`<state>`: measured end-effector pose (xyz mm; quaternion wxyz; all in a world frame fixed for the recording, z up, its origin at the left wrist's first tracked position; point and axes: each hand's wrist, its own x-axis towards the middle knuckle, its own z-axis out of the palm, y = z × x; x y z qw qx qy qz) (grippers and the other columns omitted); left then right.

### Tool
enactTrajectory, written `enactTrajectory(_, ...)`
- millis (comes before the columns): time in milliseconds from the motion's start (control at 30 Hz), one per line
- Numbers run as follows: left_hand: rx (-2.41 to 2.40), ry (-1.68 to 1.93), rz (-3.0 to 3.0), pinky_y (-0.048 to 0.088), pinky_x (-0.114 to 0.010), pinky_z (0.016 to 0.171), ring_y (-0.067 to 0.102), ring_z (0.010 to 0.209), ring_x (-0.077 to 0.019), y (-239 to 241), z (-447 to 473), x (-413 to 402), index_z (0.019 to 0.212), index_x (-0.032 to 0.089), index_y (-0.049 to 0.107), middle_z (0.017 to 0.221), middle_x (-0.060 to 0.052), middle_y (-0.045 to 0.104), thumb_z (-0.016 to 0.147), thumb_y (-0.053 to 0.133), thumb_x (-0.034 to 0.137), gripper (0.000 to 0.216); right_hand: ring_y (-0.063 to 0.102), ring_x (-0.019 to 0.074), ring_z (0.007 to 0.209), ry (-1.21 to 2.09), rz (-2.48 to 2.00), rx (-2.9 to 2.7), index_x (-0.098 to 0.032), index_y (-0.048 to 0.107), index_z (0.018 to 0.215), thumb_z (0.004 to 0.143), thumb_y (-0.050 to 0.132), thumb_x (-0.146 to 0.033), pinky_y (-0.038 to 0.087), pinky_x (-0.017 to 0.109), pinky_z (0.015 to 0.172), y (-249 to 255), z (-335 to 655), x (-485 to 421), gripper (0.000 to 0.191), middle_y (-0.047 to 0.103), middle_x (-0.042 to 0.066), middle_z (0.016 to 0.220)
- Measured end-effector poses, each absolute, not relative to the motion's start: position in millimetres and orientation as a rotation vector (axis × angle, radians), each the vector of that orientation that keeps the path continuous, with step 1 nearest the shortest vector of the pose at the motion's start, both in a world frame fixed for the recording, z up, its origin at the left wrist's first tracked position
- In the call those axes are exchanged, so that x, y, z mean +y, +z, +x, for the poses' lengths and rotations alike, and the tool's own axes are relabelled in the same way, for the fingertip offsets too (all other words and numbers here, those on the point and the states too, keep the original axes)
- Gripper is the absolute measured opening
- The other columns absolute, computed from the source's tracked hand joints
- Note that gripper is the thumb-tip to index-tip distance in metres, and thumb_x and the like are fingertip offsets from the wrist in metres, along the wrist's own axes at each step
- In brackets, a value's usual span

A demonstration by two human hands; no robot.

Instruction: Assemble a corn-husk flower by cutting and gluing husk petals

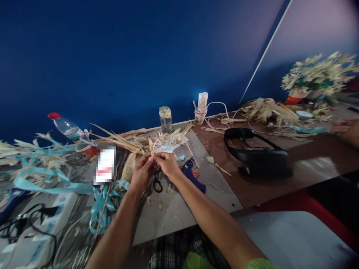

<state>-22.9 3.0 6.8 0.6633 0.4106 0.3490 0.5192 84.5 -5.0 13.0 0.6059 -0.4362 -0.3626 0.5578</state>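
A small pale piece of dried corn husk [152, 147] stands upright between my fingertips. My left hand [143, 170] pinches it from below, its fingers closed. Against it, my right hand [167, 163] is closed too, fingertips meeting the left ones at the base of the husk. Just under the hands lie black-handled scissors [157, 184], their blades hidden. A blue glue gun [193, 175] rests right of my right wrist. Behind the hands spreads a heap of husk scraps [165, 141].
A lidded glass jar [166, 120] and a paper cup [200, 116] stand along the wall. Left are a phone [105, 166], light blue ribbon [102, 209], a power strip [47, 231] and a tilted bottle [67, 126]. A black headset [260, 157] and another person's hand [340, 127] are right.
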Motion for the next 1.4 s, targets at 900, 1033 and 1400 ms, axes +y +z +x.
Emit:
enactTrajectory(900, 0.764, 1.280, 0.787, 0.030, -0.015, 0.041, 0.031, 0.040, -0.0007, 16.5, -36.1, 11.5, 0.074, 0.015, 0.056, 0.058, 0.005, 0.046, 0.070, 0.069, 0.028, 0.019, 0.054, 0.0157, 0.071, 0.528, -1.548, -1.522, -0.016, 0.063, 0.069, 0.079, 0.052, -0.034, 0.039, 0.027, 0.068, 1.6, 116.2, 2.0, 0.023, 0.061, 0.004, 0.071)
enactTrajectory(1033, 0.761, 1.268, 0.777, 0.029, -0.015, 0.042, 0.032, 0.040, -0.0006, 12.4, -35.4, 13.9, 0.071, 0.014, 0.053, 0.056, 0.005, 0.047, 0.068, 0.070, 0.026, 0.021, 0.051, 0.0259, 0.098, 0.232, -1.928, -1.787, -0.016, 0.066, 0.086, 0.079, 0.053, -0.035, 0.035, 0.036, 0.083, -5.5, 108.1, -2.2, 0.024, 0.064, 0.013, 0.096)
enactTrajectory(1400, 0.764, 1.256, 0.781, 0.029, -0.017, 0.042, 0.032, 0.040, -0.0011, 16.0, -32.3, 9.7, 0.069, 0.015, 0.051, 0.057, 0.004, 0.048, 0.066, 0.071, 0.026, 0.023, 0.057, 0.0208, 0.085, 0.484, -1.782, -1.441, -0.012, 0.049, 0.115, 0.072, 0.051, -0.017, 0.036, 0.034, 0.082, -17.2, 101.7, 13.6, 0.043, 0.066, 0.006, 0.080)
